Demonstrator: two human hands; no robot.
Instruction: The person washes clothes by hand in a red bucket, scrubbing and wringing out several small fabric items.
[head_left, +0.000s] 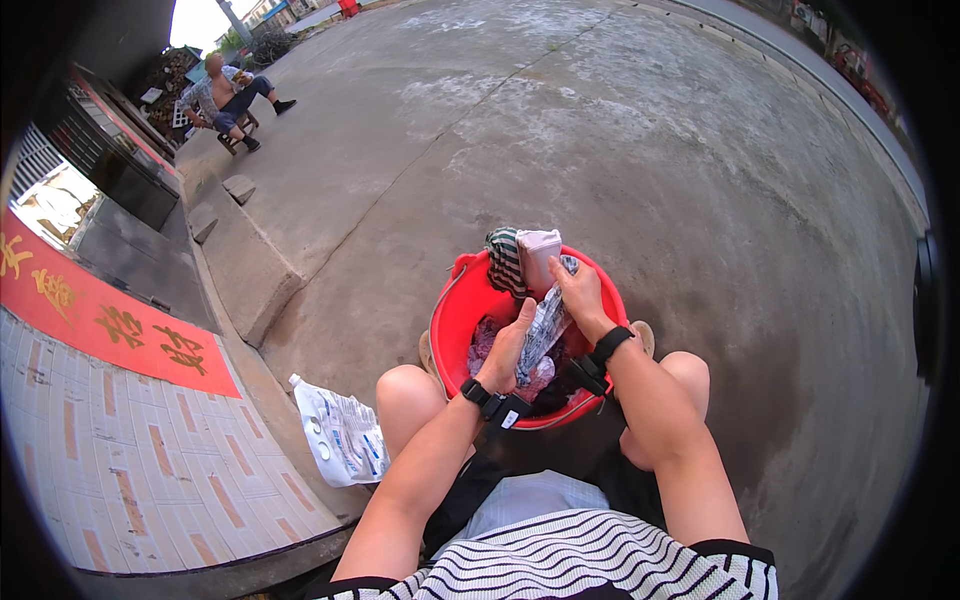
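Observation:
A red plastic bucket (444, 318) stands on the ground between my knees, its wire handle hanging at the rim. My right hand (579, 291) grips the upper end of a wet, bunched grey-and-white patterned cloth (543, 330) over the bucket. Against the left side of that cloth is my left hand (507, 349), thumb raised, with its fingers mostly hidden. Other garments, one of them a reddish patterned cloth (484, 339), lie inside the bucket. Over the far rim hang a dark green-and-white striped cloth (506, 262) and a pale pink cloth (538, 251).
A white refill pouch (341, 435) stands left of my knee, beside a tiled wall (150, 450) with a red banner bearing writing. A concrete step (247, 277) runs along the left. Farther off, a person (225, 97) sits on a low stool. Wet concrete (720, 435) lies to the right.

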